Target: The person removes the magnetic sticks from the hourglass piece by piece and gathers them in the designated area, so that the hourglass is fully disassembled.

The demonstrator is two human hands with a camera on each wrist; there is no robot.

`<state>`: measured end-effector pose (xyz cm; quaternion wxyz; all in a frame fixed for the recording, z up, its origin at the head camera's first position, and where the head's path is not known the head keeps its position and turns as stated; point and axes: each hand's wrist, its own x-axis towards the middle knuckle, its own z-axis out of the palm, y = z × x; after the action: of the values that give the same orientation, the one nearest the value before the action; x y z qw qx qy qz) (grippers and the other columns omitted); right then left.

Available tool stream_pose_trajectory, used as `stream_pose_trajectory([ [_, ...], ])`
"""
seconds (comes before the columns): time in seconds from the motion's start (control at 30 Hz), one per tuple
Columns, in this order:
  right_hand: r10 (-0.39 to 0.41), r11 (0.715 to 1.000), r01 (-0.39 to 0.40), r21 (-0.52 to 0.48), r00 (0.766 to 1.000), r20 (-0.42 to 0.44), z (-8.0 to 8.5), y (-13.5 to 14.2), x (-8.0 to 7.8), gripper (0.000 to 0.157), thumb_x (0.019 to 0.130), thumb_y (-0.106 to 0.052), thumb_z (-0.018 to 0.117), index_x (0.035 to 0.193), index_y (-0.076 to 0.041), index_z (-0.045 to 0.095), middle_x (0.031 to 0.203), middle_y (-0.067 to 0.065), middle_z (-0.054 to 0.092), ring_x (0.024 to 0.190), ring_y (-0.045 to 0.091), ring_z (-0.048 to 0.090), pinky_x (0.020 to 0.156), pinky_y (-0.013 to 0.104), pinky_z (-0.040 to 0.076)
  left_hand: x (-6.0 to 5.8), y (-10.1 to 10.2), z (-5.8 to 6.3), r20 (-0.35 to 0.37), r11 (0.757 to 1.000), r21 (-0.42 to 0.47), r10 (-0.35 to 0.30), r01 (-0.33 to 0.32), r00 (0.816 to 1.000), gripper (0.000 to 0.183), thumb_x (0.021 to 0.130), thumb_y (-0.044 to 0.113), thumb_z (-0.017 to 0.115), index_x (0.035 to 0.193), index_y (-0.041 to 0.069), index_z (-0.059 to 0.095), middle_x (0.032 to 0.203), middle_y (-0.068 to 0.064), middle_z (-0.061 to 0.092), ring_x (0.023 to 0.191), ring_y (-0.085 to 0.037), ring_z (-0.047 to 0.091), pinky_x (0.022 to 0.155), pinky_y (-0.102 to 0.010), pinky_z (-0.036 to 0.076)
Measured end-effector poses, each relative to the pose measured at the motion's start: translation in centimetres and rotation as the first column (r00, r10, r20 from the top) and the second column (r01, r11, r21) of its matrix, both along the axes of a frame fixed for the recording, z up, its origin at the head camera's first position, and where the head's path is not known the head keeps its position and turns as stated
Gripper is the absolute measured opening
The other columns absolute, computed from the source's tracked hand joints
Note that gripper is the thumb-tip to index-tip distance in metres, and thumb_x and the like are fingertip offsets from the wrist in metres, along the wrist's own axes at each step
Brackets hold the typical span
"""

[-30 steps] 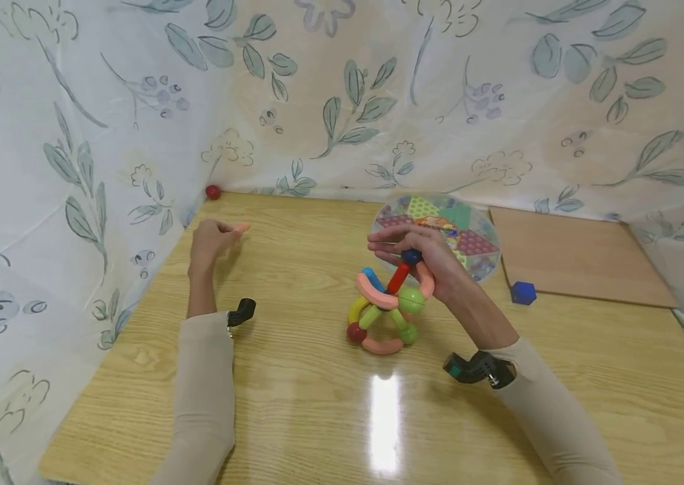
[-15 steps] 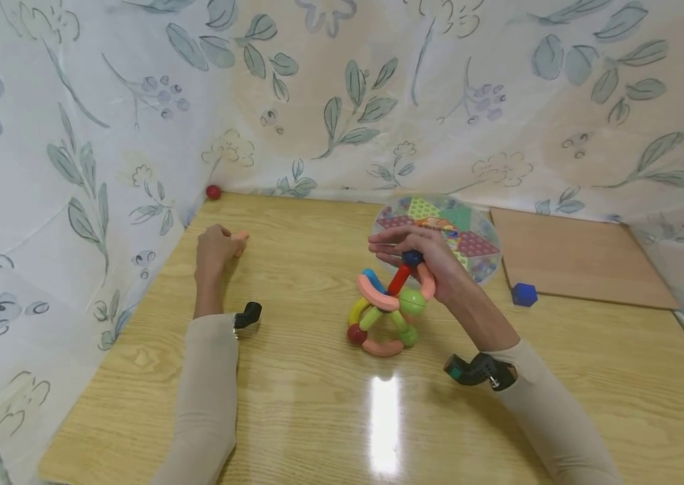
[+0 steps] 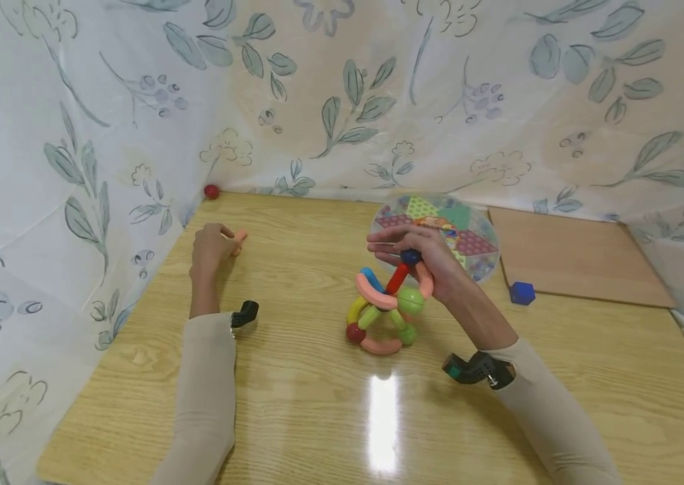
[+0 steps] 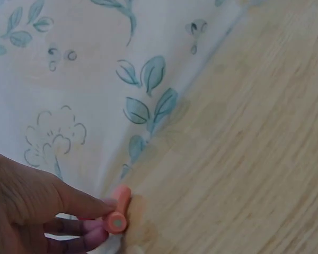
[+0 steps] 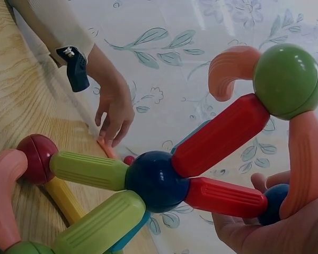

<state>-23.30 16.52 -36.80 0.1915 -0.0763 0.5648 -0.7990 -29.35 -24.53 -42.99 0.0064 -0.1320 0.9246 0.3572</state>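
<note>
Near the left table edge my left hand (image 3: 209,248) pinches a curved orange magnetic rod (image 4: 123,200) between thumb and fingertips, low over the table. One round end of the rod faces the left wrist camera. At mid table stands a magnetic ball-and-rod structure (image 3: 376,294) of red, green, yellow, blue and salmon pieces. My right hand (image 3: 441,263) holds its upper right part, around a dark blue ball (image 3: 411,256) and a curved salmon rod (image 5: 306,159). In the right wrist view a large green ball (image 5: 287,79) joins that rod to a red rod (image 5: 222,135).
A red ball (image 3: 211,191) lies at the back left corner. Behind my right hand is a round Chinese checkers board (image 3: 481,222). A brown wooden board (image 3: 578,256) lies at the back right, with a blue faceted block (image 3: 522,293) at its front edge. Patterned cloth hangs behind the table.
My left hand has shifted slightly toward me, and the orange rod in it has turned from lying flat to a downward angle. My right hand and the structure stay in place.
</note>
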Motion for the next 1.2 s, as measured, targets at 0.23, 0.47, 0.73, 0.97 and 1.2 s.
stream_pose_trajectory([
  [0.23, -0.007, 1.000, 0.007, 0.004, 1.000, 0.013, 0.0, -0.1, -0.1, 0.037, 0.105, 0.005, 0.039, 0.110, -0.005, 0.074, 0.116, 0.008, 0.078, 0.109, 0.024, 0.077, 0.099, 0.035, 0.060, -0.3, 0.5, -0.8, -0.087, 0.999, -0.026, 0.028, -0.031, 0.996, 0.036, 0.101, 0.016, 0.065, 0.130, -0.005, 0.067, 0.126, -0.031, 0.068, 0.104, -0.047, 0.065, 0.085, -0.052, 0.055],
  [0.47, -0.002, 1.000, 0.002, 0.000, 1.000, 0.017, -0.1, -0.1, -0.1, 0.038, 0.104, 0.005, 0.039, 0.107, -0.007, 0.075, 0.116, 0.008, 0.078, 0.110, 0.024, 0.077, 0.099, 0.035, 0.060, -0.5, 1.3, 1.0, -0.134, 0.986, -0.103, -0.144, 0.131, 0.980, 0.052, 0.105, 0.028, 0.064, 0.140, -0.009, 0.056, 0.134, -0.035, 0.062, 0.110, -0.049, 0.066, 0.094, -0.057, 0.055],
  [0.73, 0.003, 1.000, -0.003, 0.000, 1.000, 0.018, -0.4, -0.2, -0.1, 0.038, 0.105, 0.005, 0.038, 0.108, -0.006, 0.075, 0.115, 0.007, 0.078, 0.109, 0.024, 0.077, 0.100, 0.036, 0.060, 1.5, 7.8, 7.7, -0.207, 0.792, -0.075, -0.607, 0.606, 0.767, 0.050, 0.102, 0.032, 0.069, 0.144, 0.007, 0.058, 0.133, -0.022, 0.066, 0.122, -0.039, 0.067, 0.103, -0.054, 0.055],
  [0.97, 0.000, 1.000, 0.000, -0.006, 1.000, 0.007, -0.2, -0.1, -0.2, 0.038, 0.105, 0.005, 0.038, 0.107, -0.006, 0.075, 0.114, 0.007, 0.078, 0.108, 0.023, 0.077, 0.099, 0.034, 0.060, 5.2, 13.3, 11.5, -0.362, 0.421, -0.152, -0.865, 0.894, 0.346, 0.036, 0.094, 0.022, 0.080, 0.127, 0.011, 0.070, 0.119, -0.004, 0.074, 0.108, -0.018, 0.071, 0.095, -0.039, 0.058],
  [1.2, -0.019, 1.000, 0.019, 0.022, 1.000, 0.007, -0.2, -0.2, -0.2, 0.040, 0.104, 0.005, 0.039, 0.102, -0.009, 0.076, 0.111, 0.004, 0.077, 0.103, 0.021, 0.076, 0.096, 0.033, 0.061, 7.0, 15.7, 11.9, -0.306, 0.150, -0.157, -0.947, 0.976, 0.097, 0.034, 0.089, 0.020, 0.084, 0.118, 0.007, 0.072, 0.116, -0.006, 0.075, 0.109, -0.018, 0.067, 0.100, -0.032, 0.054],
])
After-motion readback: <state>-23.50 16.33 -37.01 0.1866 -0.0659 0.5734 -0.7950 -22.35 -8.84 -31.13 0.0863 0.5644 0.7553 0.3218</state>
